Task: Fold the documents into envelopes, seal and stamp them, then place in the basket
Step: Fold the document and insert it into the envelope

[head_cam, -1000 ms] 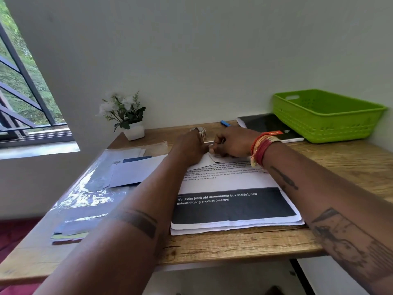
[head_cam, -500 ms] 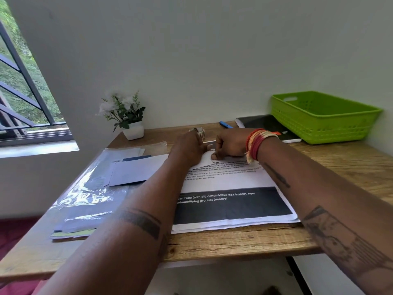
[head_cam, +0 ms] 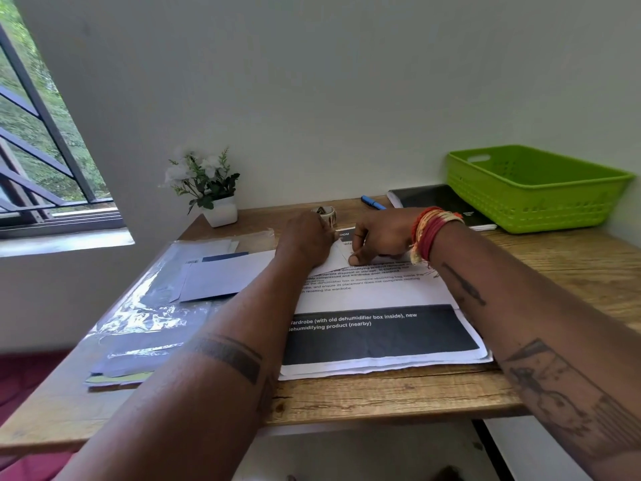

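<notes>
Documents (head_cam: 378, 307) lie in a stack on the wooden desk (head_cam: 399, 397), directly under both forearms, and both hands meet at the stack's far end, where a white envelope (head_cam: 334, 260) rests on the top sheet. Left hand (head_cam: 305, 237) rests knuckles-up on the envelope's left part, fingers curled down over it; whether it pinches the paper I cannot tell. Right hand (head_cam: 379, 237), with red and orange threads at its wrist, has its fingers bent and its thumb tip pressed down on the envelope's flap. Top sheet is white with lines of small print and a broad black band carrying white lettering near the front edge; further sheets show beneath. Green basket (head_cam: 530, 199) stands at the far right of the desk, well apart from both hands.
</notes>
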The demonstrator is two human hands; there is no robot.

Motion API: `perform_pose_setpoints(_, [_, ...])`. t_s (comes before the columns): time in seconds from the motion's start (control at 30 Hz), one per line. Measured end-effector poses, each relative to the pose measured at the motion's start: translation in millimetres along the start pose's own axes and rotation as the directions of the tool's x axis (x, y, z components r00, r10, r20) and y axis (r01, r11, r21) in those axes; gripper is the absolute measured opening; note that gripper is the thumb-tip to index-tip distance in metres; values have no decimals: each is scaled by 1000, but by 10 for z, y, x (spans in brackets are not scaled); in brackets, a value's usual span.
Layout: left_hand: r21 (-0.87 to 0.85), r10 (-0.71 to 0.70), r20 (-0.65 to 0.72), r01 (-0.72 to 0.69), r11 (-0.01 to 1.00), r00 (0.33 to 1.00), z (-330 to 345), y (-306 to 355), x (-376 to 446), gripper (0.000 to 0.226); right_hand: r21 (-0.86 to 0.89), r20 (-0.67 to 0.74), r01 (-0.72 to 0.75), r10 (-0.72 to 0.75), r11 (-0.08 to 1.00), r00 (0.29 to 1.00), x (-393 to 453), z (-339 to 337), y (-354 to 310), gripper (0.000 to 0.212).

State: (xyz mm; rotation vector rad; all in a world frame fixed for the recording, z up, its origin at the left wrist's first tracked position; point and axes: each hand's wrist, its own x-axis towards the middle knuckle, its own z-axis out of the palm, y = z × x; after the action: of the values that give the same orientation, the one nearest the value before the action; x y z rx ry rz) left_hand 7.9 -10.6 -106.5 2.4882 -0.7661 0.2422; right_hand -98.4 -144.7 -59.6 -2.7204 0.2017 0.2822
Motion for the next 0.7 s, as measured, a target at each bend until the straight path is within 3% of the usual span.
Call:
perform_pose_setpoints(0.13, [-46, -3, -36, 1, 999, 999, 17, -17, -15, 27, 35, -60, -9, 12, 999, 998, -35, 3, -10, 47])
perform_pose_setpoints(0.3, [-176, -15, -125, -7, 984, 992, -19, -66, -11, 27, 49, -203, -97, 105, 994, 973, -49, 16, -68, 55])
perform_pose_setpoints(0.43, [-290, -2, -224, -64, 955, 975, -118, -36, -66, 19, 157, -205, -58, 90, 986, 975, -54, 9, -92, 32])
perform_pose_setpoints(0.6, [-426, -66, -340, -91, 900, 938, -248, 93, -213, 14, 519, -372, 92, 128, 850, 920, 39, 130, -90, 16])
perform_pose_setpoints(0.7, [-385, -68, -353, -79, 920, 933, -325, 269, -266, 25, 504, -551, 287, 48, 815, 833, -17, 187, -159, 15])
